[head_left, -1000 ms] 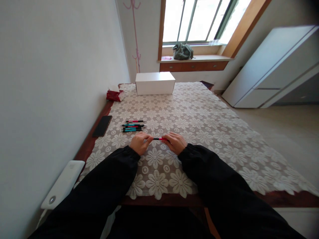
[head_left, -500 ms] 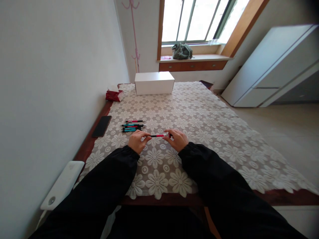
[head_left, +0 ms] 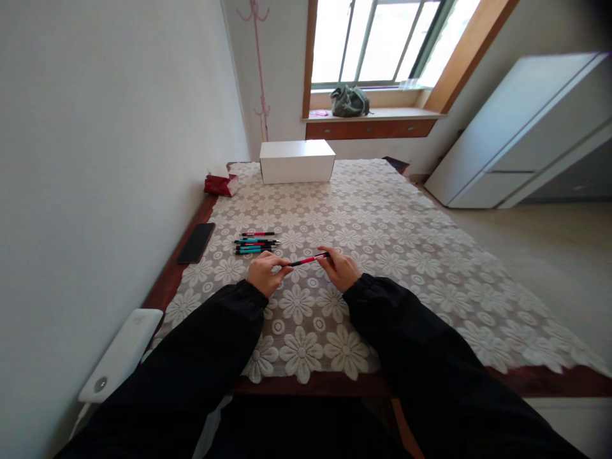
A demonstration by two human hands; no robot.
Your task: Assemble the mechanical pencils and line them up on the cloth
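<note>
A red and black pen [head_left: 307, 260] spans the gap between my two hands, tilted slightly up to the right. My left hand [head_left: 266, 273] pinches its black left end between thumb and fingertips. At the other end, my right hand [head_left: 341, 269] has its thumb and index finger closed around the pen's right tip. Just beyond my left hand lies a small group of pens [head_left: 257, 245], teal, black and red, side by side on the lace tablecloth [head_left: 299, 303]. A single red and black pen [head_left: 258, 234] lies slightly farther back.
A black phone [head_left: 196, 243] lies at the table's left edge, with a red tissue pack [head_left: 221, 185] behind it. At the far end stands a white box [head_left: 297, 164]. A white device [head_left: 122, 354] with a cable sits by the wall at the near left.
The held pen has gone from nearly level to tilted, its right end raised. My right fingers have shifted slightly on that end; my left hand stays almost in place.
</note>
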